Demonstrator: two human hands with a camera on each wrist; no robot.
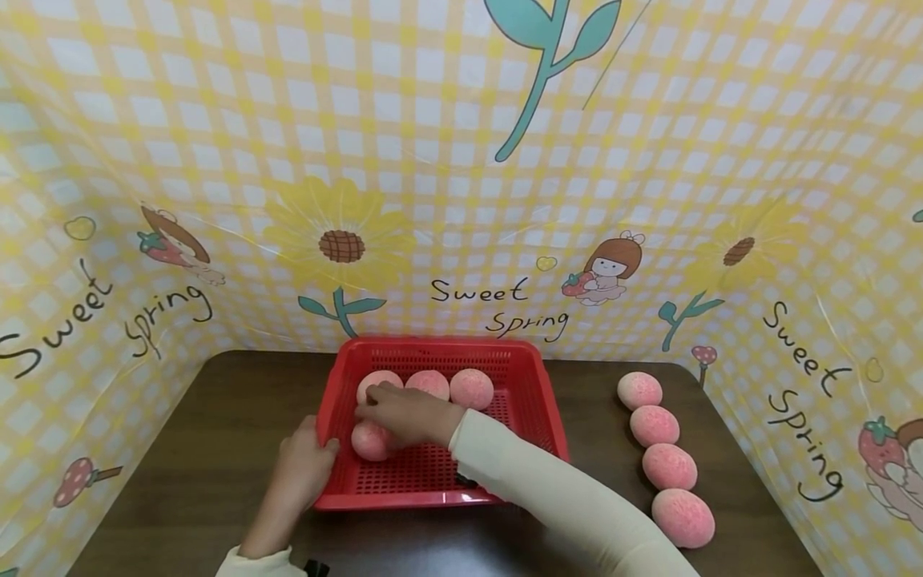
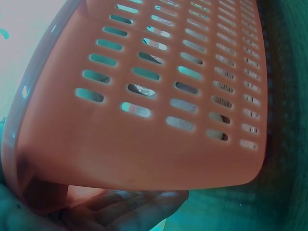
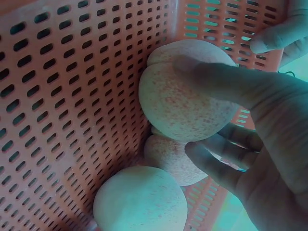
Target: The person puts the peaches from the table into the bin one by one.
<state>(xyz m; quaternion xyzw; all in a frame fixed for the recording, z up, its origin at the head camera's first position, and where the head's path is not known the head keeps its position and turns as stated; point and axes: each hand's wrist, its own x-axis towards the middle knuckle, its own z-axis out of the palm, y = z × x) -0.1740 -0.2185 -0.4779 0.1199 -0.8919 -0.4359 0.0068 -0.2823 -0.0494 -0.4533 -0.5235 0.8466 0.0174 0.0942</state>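
Observation:
A red plastic basket with slotted walls stands on the table. My left hand grips its left rim, thumb over the inside edge; in the left wrist view those fingers curl below the rim outside the wall. Inside the basket, my right hand reaches over the left side. Its thumb and fingers lie around a pink speckled peach in the right wrist view. Three peaches line the back, including the middle peach and the right peach. Another peach shows just in front of the hand.
Several pink peaches form a column on the right of the table, from a far peach to a near peach. A yellow checked cloth hangs around the back and sides of the dark wooden table.

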